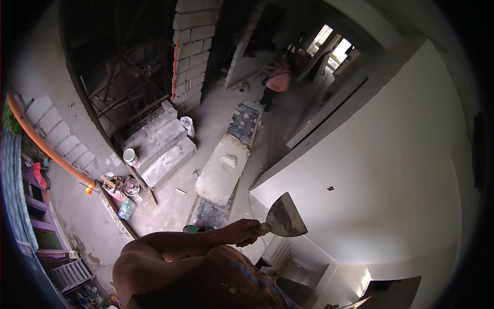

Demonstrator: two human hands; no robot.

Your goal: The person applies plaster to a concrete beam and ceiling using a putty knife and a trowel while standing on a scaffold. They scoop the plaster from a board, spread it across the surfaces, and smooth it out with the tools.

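My left hand (pixel 242 232) is closed around the handle of a wide putty knife (pixel 286 216). Its broad, flared blade is smeared with grey and pale compound and points to the right, in front of a smooth white wall (pixel 381 170). The left arm reaches across from the left, over an orange-brown shirt with pale specks. A small dark wall opening (pixel 330 188) shows beyond the blade. My right hand is out of view.
A long plastered slab (pixel 218 172) lies past my arm. Farther left are concrete steps (pixel 167 154), a white bucket (pixel 130 157), filled bags (pixel 126 209) and an orange pipe (pixel 54 154). A person in a pink top (pixel 278 81) bends over at the back.
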